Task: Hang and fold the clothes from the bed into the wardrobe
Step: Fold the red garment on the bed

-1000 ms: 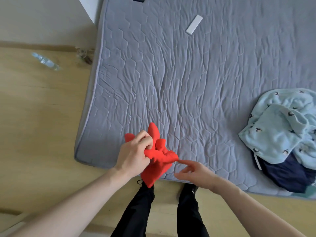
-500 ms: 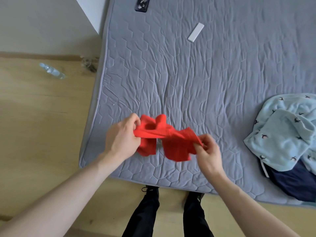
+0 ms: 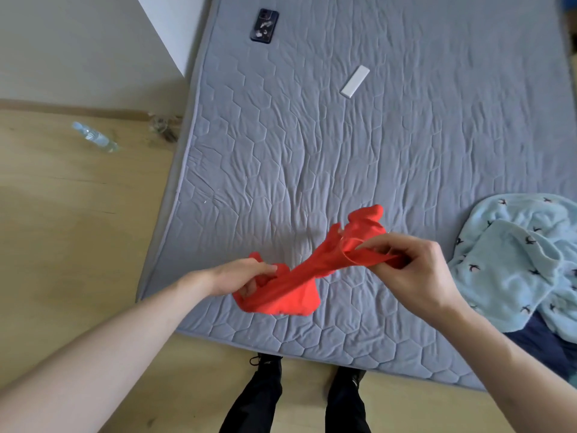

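Note:
A small red garment [image 3: 299, 284] is stretched between my two hands just above the near edge of the grey quilted bed [image 3: 359, 157]. My left hand [image 3: 240, 278] grips its lower left end, fingers curled into the cloth. My right hand [image 3: 415, 267] pinches the upper right end, held a little higher. A bunched part of the cloth sticks up past my right fingers. At the bed's right edge lies a light blue garment with bird prints [image 3: 518, 260], on top of a dark navy garment [image 3: 543, 348].
A dark phone [image 3: 264, 25] and a white flat bar [image 3: 354, 81] lie far up on the bed. A plastic bottle [image 3: 95, 140] lies on the wooden floor to the left. A white wall corner [image 3: 168, 29] meets the bed's left side. My shoes [image 3: 265, 362] stand at the bed's foot.
My right hand took hold of the red garment and both hands pulled it apart. It now stretches diagonally, right hand higher and further right, over the bed rather than at its edge.

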`<state>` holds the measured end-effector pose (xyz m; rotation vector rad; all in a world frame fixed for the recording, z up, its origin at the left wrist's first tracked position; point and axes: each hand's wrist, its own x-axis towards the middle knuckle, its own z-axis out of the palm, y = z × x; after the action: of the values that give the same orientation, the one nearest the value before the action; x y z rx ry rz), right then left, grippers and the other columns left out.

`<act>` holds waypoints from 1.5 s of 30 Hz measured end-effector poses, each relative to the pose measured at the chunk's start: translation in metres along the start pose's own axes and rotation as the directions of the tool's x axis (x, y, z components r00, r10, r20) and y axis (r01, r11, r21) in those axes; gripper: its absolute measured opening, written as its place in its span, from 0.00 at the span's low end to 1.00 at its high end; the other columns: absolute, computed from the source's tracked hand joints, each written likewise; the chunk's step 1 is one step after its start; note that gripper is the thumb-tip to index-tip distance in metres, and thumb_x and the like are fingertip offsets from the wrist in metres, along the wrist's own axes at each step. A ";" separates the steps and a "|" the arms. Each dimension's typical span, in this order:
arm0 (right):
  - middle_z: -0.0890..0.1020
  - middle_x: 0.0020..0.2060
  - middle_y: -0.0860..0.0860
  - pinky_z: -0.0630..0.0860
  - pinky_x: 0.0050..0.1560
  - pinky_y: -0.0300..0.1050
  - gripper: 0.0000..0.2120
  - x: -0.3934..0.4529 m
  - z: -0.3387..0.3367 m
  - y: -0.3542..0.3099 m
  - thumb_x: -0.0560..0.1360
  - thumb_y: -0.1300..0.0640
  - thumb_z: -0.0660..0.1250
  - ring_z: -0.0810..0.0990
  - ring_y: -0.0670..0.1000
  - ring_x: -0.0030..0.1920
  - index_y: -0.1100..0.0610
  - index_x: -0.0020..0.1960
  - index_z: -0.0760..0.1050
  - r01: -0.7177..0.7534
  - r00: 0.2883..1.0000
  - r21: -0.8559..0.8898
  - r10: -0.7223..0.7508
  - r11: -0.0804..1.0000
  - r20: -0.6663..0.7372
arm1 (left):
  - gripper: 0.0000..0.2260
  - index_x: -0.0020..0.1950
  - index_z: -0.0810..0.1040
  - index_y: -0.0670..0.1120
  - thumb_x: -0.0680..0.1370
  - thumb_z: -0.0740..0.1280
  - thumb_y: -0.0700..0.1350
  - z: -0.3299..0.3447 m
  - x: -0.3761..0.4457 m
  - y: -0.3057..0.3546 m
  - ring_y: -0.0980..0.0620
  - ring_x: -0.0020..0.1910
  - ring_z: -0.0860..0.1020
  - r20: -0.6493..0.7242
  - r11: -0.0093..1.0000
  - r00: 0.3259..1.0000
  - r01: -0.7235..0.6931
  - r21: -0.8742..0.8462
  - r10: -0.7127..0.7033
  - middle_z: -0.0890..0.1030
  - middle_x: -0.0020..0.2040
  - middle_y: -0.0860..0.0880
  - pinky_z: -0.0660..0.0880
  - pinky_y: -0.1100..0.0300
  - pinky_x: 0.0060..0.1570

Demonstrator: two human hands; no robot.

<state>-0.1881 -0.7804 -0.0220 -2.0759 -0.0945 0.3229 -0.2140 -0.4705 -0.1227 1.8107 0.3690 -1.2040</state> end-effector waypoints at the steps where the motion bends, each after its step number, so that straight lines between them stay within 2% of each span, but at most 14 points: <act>1: 0.86 0.37 0.45 0.78 0.42 0.48 0.19 -0.004 0.001 0.002 0.70 0.65 0.78 0.82 0.51 0.38 0.39 0.42 0.85 -0.018 1.000 0.002 0.018 1.000 0.011 | 0.26 0.47 0.79 0.49 0.63 0.69 0.69 0.006 0.000 -0.003 0.51 0.33 0.75 -0.010 0.998 1.000 0.006 0.057 -0.005 0.77 0.36 0.46 0.71 0.55 0.37; 4: 0.87 0.39 0.42 0.79 0.43 0.45 0.20 -0.016 0.007 0.005 0.69 0.68 0.78 0.84 0.47 0.40 0.40 0.42 0.86 -0.030 0.998 -0.025 0.031 0.999 0.048 | 0.16 0.55 0.78 0.60 0.67 0.72 0.56 0.029 -0.004 -0.007 0.55 0.39 0.80 0.016 0.964 0.996 -0.091 0.248 0.090 0.81 0.43 0.54 0.78 0.53 0.45; 7: 0.86 0.38 0.40 0.77 0.42 0.37 0.23 -0.025 0.017 0.001 0.66 0.72 0.73 0.84 0.45 0.39 0.42 0.42 0.86 -0.060 0.996 -0.029 0.062 0.998 0.064 | 0.10 0.46 0.78 0.51 0.66 0.69 0.47 0.069 -0.012 0.006 0.54 0.41 0.79 0.052 0.933 0.959 -0.282 0.222 0.277 0.76 0.45 0.56 0.78 0.51 0.44; 11: 0.86 0.36 0.44 0.77 0.39 0.37 0.16 -0.027 0.017 -0.008 0.69 0.69 0.74 0.83 0.47 0.36 0.47 0.40 0.86 -0.095 0.995 0.072 0.095 0.993 0.001 | 0.07 0.41 0.74 0.52 0.70 0.71 0.50 0.105 -0.001 0.002 0.59 0.43 0.75 -0.165 0.797 0.859 -0.355 0.490 0.484 0.78 0.42 0.58 0.74 0.55 0.46; 14: 0.85 0.34 0.45 0.75 0.38 0.33 0.13 -0.022 0.005 -0.013 0.71 0.68 0.75 0.82 0.43 0.35 0.50 0.40 0.85 -0.118 0.987 0.113 0.129 0.987 -0.096 | 0.08 0.42 0.68 0.54 0.75 0.67 0.49 0.107 0.012 -0.012 0.52 0.41 0.78 -0.280 0.835 0.873 -0.222 0.504 0.400 0.75 0.36 0.57 0.69 0.55 0.42; 17: 0.85 0.32 0.47 0.74 0.35 0.33 0.09 -0.017 -0.006 -0.019 0.72 0.66 0.75 0.81 0.41 0.32 0.52 0.40 0.85 -0.139 0.980 0.143 0.158 0.980 -0.125 | 0.14 0.48 0.67 0.56 0.72 0.71 0.54 0.118 0.012 -0.008 0.55 0.45 0.81 -0.339 0.916 0.885 -0.196 0.351 0.319 0.79 0.43 0.58 0.75 0.57 0.45; 20: 0.84 0.30 0.50 0.78 0.31 0.40 0.08 -0.012 -0.008 -0.036 0.73 0.64 0.75 0.83 0.46 0.29 0.53 0.39 0.84 -0.145 0.983 0.173 0.162 0.974 -0.088 | 0.26 0.55 0.69 0.56 0.65 0.79 0.60 0.131 0.013 0.015 0.65 0.50 0.75 -0.511 0.917 0.765 -0.285 0.279 0.393 0.74 0.54 0.62 0.72 0.67 0.47; 24: 0.82 0.28 0.56 0.75 0.26 0.41 0.10 0.000 -0.017 -0.064 0.73 0.62 0.76 0.80 0.48 0.26 0.54 0.34 0.82 -0.103 0.977 0.305 0.153 0.947 -0.146 | 0.23 0.55 0.72 0.52 0.68 0.77 0.60 0.113 0.035 0.030 0.48 0.56 0.77 -0.694 0.975 0.690 -0.083 0.207 0.205 0.76 0.55 0.53 0.76 0.49 0.52; 28: 0.79 0.26 0.49 0.71 0.27 0.34 0.11 0.014 -0.035 -0.077 0.73 0.61 0.77 0.76 0.43 0.26 0.58 0.34 0.80 -0.037 0.967 0.378 0.129 0.925 -0.221 | 0.02 0.46 0.76 0.51 0.75 0.65 0.47 0.079 0.049 0.040 0.44 0.51 0.79 -0.640 0.969 0.736 -0.087 0.233 0.221 0.77 0.51 0.48 0.76 0.49 0.49; 32: 0.78 0.27 0.48 0.70 0.28 0.36 0.12 0.022 -0.048 -0.078 0.70 0.55 0.79 0.75 0.43 0.28 0.56 0.33 0.79 -0.034 0.959 0.328 0.123 0.944 -0.256 | 0.08 0.39 0.76 0.46 0.76 0.61 0.42 0.053 0.054 0.058 0.57 0.31 0.80 -0.615 0.966 0.753 -0.250 0.065 0.236 0.81 0.40 0.45 0.75 0.58 0.34; 37: 0.71 0.26 0.47 0.66 0.30 0.35 0.08 0.034 -0.077 -0.042 0.71 0.60 0.69 0.69 0.44 0.31 0.58 0.33 0.74 -0.105 0.878 0.125 0.151 0.987 -0.454 | 0.12 0.46 0.74 0.42 0.79 0.60 0.51 0.005 0.046 0.071 0.47 0.42 0.76 -0.756 0.926 0.645 -0.345 -0.154 0.115 0.78 0.39 0.49 0.67 0.53 0.41; 39: 0.69 0.27 0.47 0.66 0.33 0.41 0.08 0.035 -0.087 -0.024 0.71 0.60 0.67 0.67 0.45 0.31 0.58 0.34 0.73 -0.179 0.851 0.135 0.222 0.975 -0.476 | 0.14 0.45 0.72 0.40 0.82 0.63 0.50 -0.014 0.036 0.081 0.49 0.38 0.73 -0.779 0.923 0.594 -0.382 -0.052 0.202 0.74 0.36 0.50 0.67 0.52 0.41; 42: 0.81 0.34 0.46 0.73 0.41 0.47 0.12 0.028 -0.093 -0.014 0.72 0.60 0.63 0.77 0.47 0.37 0.52 0.43 0.85 -0.159 0.838 0.295 0.287 0.942 -0.464 | 0.14 0.45 0.70 0.46 0.81 0.69 0.53 -0.030 0.012 0.096 0.57 0.32 0.72 -0.740 0.885 0.530 -0.424 0.191 0.414 0.73 0.34 0.51 0.67 0.58 0.38; 45: 0.87 0.40 0.53 0.74 0.35 0.52 0.17 0.026 -0.096 -0.008 0.74 0.62 0.60 0.80 0.56 0.37 0.53 0.46 0.88 -0.134 0.822 0.483 0.369 0.865 -0.434 | 0.29 0.53 0.68 0.52 0.68 0.74 0.69 -0.037 -0.011 0.100 0.54 0.36 0.76 -0.589 0.860 0.627 -0.387 0.332 0.510 0.78 0.38 0.50 0.73 0.57 0.41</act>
<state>-0.1366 -0.8516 0.0252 -1.6552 0.5496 -0.0642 -0.1318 -0.4927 -0.0570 2.2814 0.1706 -0.1999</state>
